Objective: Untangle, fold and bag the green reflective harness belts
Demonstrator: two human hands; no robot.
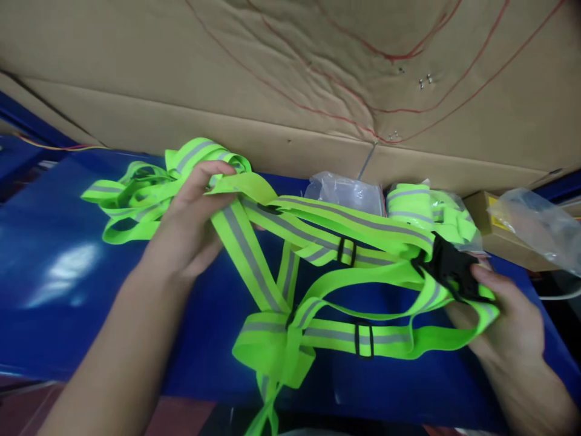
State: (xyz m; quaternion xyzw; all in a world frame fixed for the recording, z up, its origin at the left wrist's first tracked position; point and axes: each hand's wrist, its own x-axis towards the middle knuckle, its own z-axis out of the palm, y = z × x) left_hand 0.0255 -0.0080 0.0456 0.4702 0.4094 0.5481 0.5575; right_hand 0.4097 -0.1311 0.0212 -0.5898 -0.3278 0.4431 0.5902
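Stretched between my two hands is a neon green reflective strap harness [247, 257] with grey stripes and black slide adjusters. My left hand [195, 212] is closed on its upper left straps, thumb on top. At the right, my right hand [508, 315] grips the harness by its black plastic buckle [454, 269], with straps bunched around it. Loops of the harness hang down over the table's front edge. Behind my left hand lies a loose heap of similar green straps [140, 197] on the blue table.
The blue table [59, 290] meets an upright cardboard panel [158, 121] with red wires [299, 106]. Along the back are a clear plastic bag [342, 191], bagged green straps [411, 206], and a cardboard box [512, 242] with a plastic bag on it.
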